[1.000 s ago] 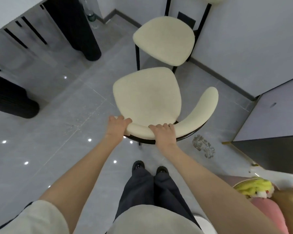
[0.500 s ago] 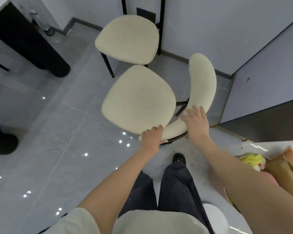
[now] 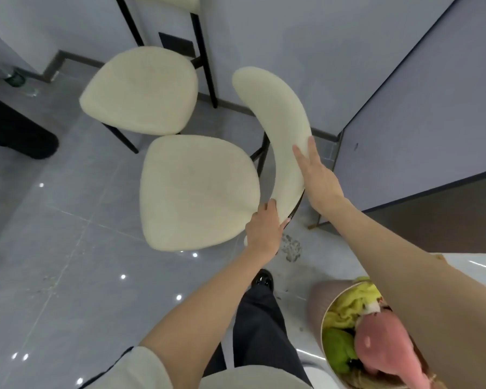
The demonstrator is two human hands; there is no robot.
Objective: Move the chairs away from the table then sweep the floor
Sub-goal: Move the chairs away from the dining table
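A cream chair (image 3: 197,189) with black legs stands on the grey tiled floor (image 3: 54,248) in front of me, its curved backrest (image 3: 278,127) to the right of the seat. My left hand (image 3: 264,226) grips the near end of that backrest, thumb on top. My right hand (image 3: 317,175) rests on the backrest's outer side with straight fingers. A second cream chair (image 3: 141,88) stands just behind, against the wall. A patch of dirt (image 3: 292,247) lies on the floor near my left hand.
A black table leg (image 3: 20,130) stands at the left. A grey cabinet (image 3: 421,113) rises close on the right. A basket of plush toys (image 3: 357,341) sits on a white surface at the lower right. A bottle (image 3: 14,78) is at the far left by the wall.
The chair has turned, its backrest swinging from near me to the right. My right hand slid along the backrest's outer side. The view shifted right toward the cabinet.
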